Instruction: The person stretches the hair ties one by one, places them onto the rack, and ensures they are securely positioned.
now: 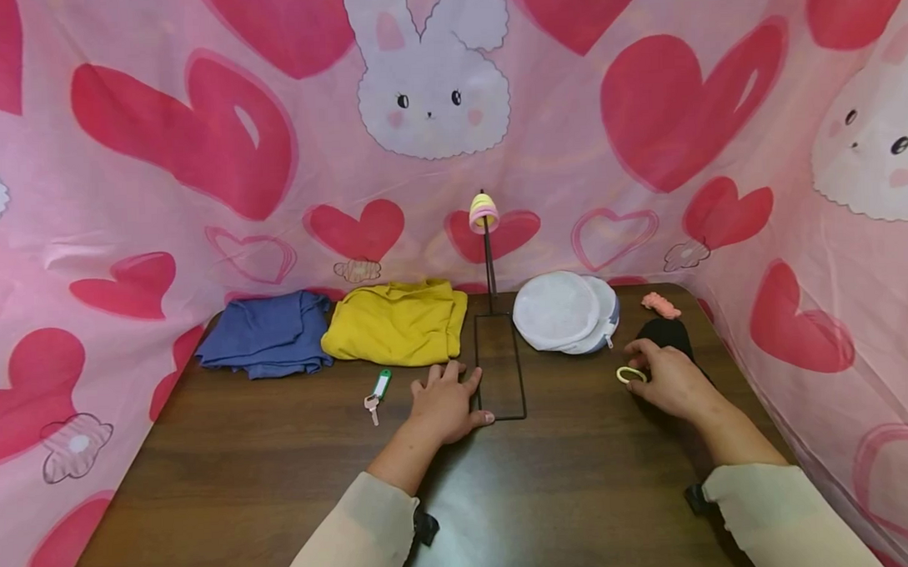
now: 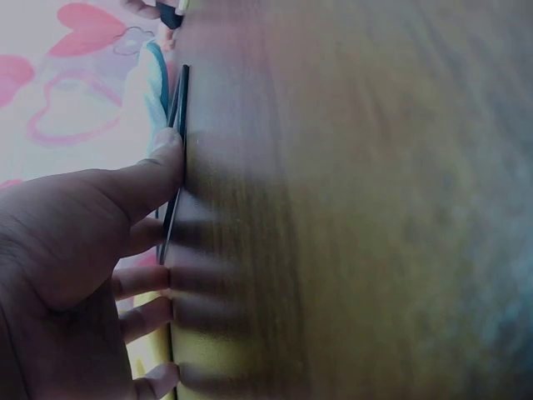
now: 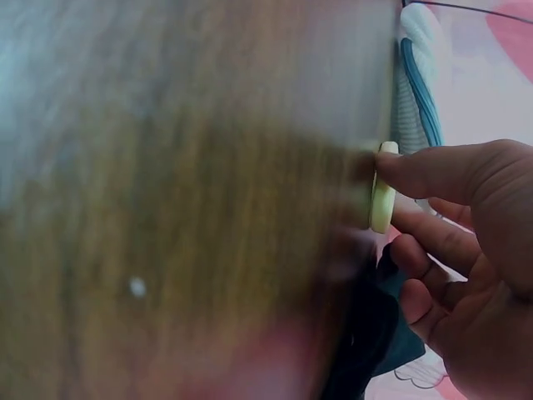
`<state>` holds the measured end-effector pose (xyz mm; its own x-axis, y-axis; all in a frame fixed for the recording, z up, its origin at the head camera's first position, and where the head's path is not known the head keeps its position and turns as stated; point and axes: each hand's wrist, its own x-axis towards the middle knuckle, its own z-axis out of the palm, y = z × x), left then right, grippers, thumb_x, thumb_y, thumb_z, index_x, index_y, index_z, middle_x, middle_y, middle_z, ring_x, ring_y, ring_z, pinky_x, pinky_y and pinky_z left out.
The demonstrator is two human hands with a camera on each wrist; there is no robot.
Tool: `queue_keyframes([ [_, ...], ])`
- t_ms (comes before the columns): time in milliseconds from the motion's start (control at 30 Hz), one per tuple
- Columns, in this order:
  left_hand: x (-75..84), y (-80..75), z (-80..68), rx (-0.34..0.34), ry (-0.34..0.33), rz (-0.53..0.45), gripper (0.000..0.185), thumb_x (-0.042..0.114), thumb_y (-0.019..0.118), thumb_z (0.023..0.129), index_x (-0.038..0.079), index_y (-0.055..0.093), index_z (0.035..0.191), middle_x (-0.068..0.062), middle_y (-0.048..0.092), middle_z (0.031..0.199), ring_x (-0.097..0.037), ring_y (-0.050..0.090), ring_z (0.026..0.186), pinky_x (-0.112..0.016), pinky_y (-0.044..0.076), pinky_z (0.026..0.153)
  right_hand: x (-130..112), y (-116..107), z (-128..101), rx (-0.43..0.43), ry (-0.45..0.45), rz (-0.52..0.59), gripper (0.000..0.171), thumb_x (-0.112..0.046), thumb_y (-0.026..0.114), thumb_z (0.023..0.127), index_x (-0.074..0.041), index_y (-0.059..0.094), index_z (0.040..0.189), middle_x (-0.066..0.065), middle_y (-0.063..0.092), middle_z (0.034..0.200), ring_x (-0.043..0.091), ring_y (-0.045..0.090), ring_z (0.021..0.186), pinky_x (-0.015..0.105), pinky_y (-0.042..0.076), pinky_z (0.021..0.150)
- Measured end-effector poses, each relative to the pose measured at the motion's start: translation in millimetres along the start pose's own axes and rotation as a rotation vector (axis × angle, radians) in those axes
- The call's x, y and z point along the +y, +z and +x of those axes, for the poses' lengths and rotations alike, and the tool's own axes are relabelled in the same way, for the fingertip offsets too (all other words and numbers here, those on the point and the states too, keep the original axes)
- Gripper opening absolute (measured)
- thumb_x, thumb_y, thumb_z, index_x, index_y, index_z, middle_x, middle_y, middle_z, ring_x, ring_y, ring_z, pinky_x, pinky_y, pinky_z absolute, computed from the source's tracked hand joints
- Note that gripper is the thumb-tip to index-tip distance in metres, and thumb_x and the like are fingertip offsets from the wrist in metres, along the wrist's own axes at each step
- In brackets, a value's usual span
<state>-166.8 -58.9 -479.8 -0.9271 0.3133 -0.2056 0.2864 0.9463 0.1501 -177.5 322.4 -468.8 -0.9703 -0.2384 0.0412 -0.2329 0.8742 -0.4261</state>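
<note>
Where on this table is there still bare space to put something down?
The widest bare wood lies near left, in front of the blue cloth and the key with its green tag. A narrower patch sits between the hands, bordered by the black wire stand and the white mesh bag. The back edge and right corner are crowded.

This looks like a home corner set up for recording rather than a shop or workshop: a pink cloth point(image 1: 646, 185) printed with hearts and rabbits hangs round three sides of a dark wooden surface point(image 1: 280, 473). Household things lie on it, namely folded blue point(image 1: 264, 332) and yellow garments point(image 1: 395, 320), a white mesh laundry bag point(image 1: 563, 311) and a tagged key point(image 1: 376, 395). The room behind the cloth is hidden, so the house itself is probably there but cannot be confirmed.
</note>
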Motion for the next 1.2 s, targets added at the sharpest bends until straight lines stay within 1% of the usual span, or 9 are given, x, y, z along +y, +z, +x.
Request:
queue_keyframes([
  [200,0.4,-1.0,0.0,-0.002,0.003,-0.003,0.084,0.071,0.063,0.090,0.031,0.041,0.161,-0.006,0.038,0.161,-0.034,0.036,0.136,-0.063,0.036,0.100,-2.4,1.9,-0.1,0.017,0.001,-0.007,0.045,-0.010,0.080,0.085,0.000,0.061,0.124,0.006,0.076,0.095,0.033,0.064,0.093,0.054,0.048,0.083],
  [300,0.3,-1.1,0.7,-0.001,0.004,-0.010,0.084,0.070,0.064,0.090,0.031,0.041,0.161,-0.006,0.038,0.161,-0.034,0.036,0.136,-0.063,0.036,0.099,-5.2,1.6,-0.8,0.042,-0.004,-0.006,0.041,-0.009,0.078,0.085,-0.001,0.063,0.123,0.004,0.075,0.093,0.031,0.064,0.091,0.053,0.049,0.082],
  [467,-0.3,-1.1,2.7,-0.010,0.004,-0.014,0.085,0.070,0.064,0.090,0.031,0.040,0.161,-0.007,0.037,0.161,-0.034,0.035,0.137,-0.064,0.035,0.101,-14.5,0.0,-2.5,0.099,-0.055,-0.009,0.038,-0.008,0.078,0.086,-0.003,0.067,0.122,0.002,0.075,0.091,0.029,0.065,0.092,0.051,0.050,0.081],
  [800,-0.9,-0.1,2.9,-0.014,0.001,-0.011,0.085,0.070,0.064,0.090,0.031,0.040,0.161,-0.007,0.036,0.162,-0.034,0.035,0.137,-0.064,0.035,0.101,-46.6,-0.7,-0.3,0.225,-0.157,0.014,0.032,-0.002,0.079,0.085,-0.005,0.071,0.115,0.001,0.074,0.092,0.026,0.067,0.089,0.048,0.052,0.077],
  [1100,-0.8,-1.1,1.3,-0.013,-0.003,-0.013,0.084,0.070,0.064,0.090,0.032,0.040,0.161,-0.006,0.037,0.161,-0.034,0.036,0.136,-0.062,0.036,0.099,-82.1,-1.8,5.2,0.343,-0.296,0.049,0.033,0.000,0.081,0.081,-0.007,0.073,0.112,0.003,0.075,0.092,0.024,0.069,0.090,0.046,0.054,0.076],
  [1200,-0.7,-1.3,1.0,-0.014,-0.002,-0.012,0.084,0.070,0.064,0.091,0.032,0.040,0.161,-0.006,0.037,0.161,-0.034,0.036,0.136,-0.062,0.036,0.100,-94.6,-3.5,7.1,0.360,-0.330,0.059,0.034,-0.001,0.083,0.081,-0.008,0.072,0.112,0.002,0.075,0.092,0.023,0.069,0.090,0.045,0.054,0.074],
])
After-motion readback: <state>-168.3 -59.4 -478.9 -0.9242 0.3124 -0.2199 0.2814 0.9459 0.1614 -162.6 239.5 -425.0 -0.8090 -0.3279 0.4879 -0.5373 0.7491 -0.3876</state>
